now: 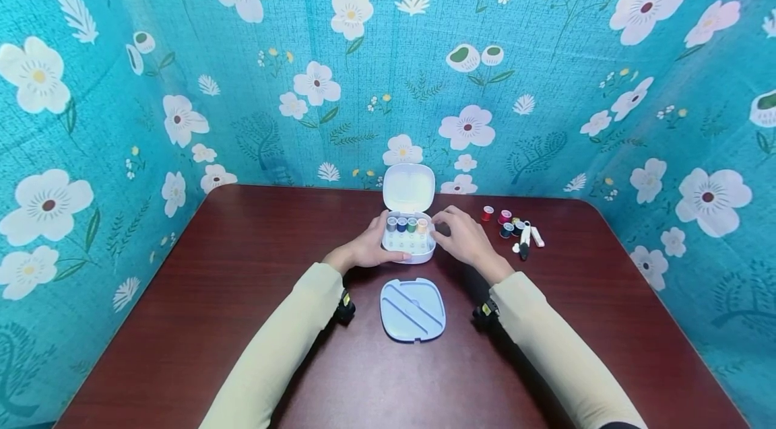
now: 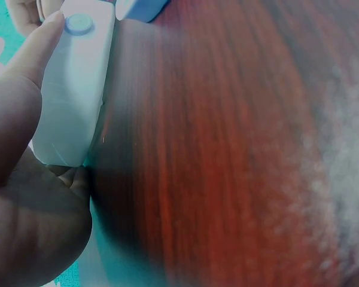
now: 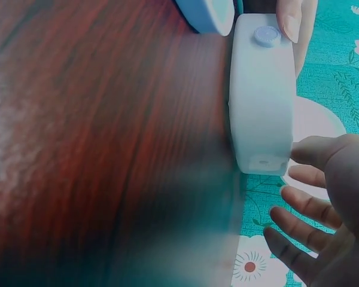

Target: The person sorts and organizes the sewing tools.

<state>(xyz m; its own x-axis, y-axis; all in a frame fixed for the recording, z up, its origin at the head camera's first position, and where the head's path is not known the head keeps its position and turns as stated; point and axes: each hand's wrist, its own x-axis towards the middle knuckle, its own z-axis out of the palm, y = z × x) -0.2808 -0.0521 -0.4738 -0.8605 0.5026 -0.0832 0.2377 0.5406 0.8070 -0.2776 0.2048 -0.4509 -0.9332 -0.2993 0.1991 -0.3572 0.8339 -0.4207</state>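
Observation:
A white sewing box [image 1: 419, 258] stands on the table with its lid [image 1: 409, 188] raised at the back. Inside it, a row of thread spools [image 1: 402, 225], grey to peach, fills the far side; bare pegs show in front. My left hand [image 1: 368, 246] grips the box's left side, its thumb [image 2: 45, 45] lying along the front wall near the round latch button [image 2: 79, 24]. At the right rim hovers my right hand [image 1: 463, 236], beside the peach spool. In the right wrist view its fingers [image 3: 305, 230] are spread and loosely bent, with the thumb close by the box's corner.
A light-blue tray [image 1: 407, 322] with slanted dividers lies on the table in front of the box. To the right are several loose spools [image 1: 504, 217], a white tool with a dark tip [image 1: 525, 239] and a small white bar [image 1: 537, 236]. A flowered teal curtain [image 1: 364, 99] hangs behind the table.

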